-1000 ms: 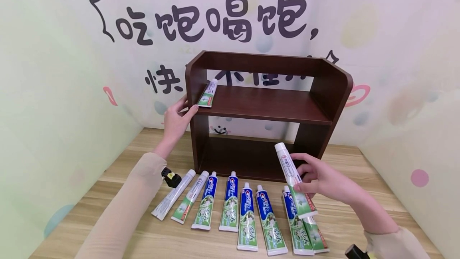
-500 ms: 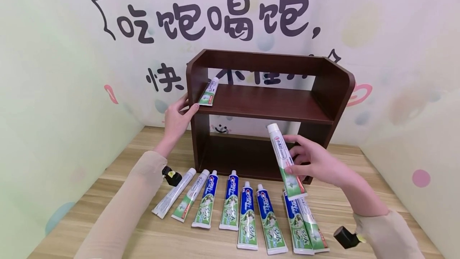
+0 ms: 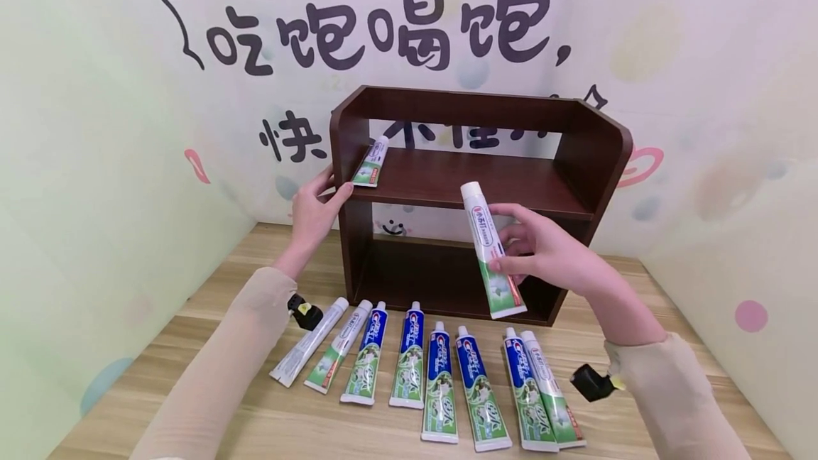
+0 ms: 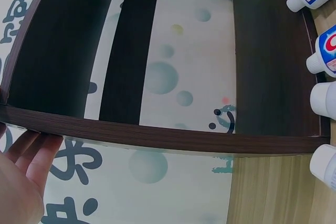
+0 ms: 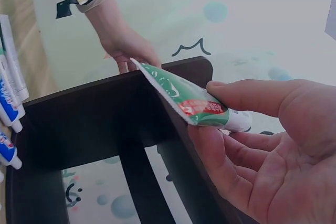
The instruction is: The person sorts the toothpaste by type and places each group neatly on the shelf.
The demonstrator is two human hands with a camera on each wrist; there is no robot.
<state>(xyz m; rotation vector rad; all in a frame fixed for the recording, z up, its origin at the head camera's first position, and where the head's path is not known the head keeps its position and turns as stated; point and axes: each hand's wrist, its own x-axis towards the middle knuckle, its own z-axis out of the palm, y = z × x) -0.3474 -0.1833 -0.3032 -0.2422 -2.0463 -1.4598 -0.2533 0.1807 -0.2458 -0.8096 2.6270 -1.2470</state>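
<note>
My right hand [image 3: 552,250] pinches a white and green toothpaste tube [image 3: 487,250] between thumb and fingers, in front of the brown two-tier shelf [image 3: 473,179]. The tube's white cap points up and its flat crimped end down in the head view. In the right wrist view, the thumb presses one face of the tube [image 5: 181,95]. My left hand [image 3: 315,211] grips the shelf's left side panel, thumb at the front edge, other fingers partly hidden behind it. Another white and green toothpaste tube [image 3: 371,164] leans in the left corner of the upper tier.
On the wooden table [image 3: 319,431], several toothpaste tubes lie in a row before the shelf. Blue and green tubes [image 3: 407,360] fill the middle; white tubes [image 3: 309,343] lie at the left, and one white and green tube [image 3: 554,396] at the right. A printed wall [image 3: 409,34] stands behind.
My right hand has lifted the toothpaste tube up and to the left, from over the right end of the row toward the upper tier. My left hand stays on the side panel.
</note>
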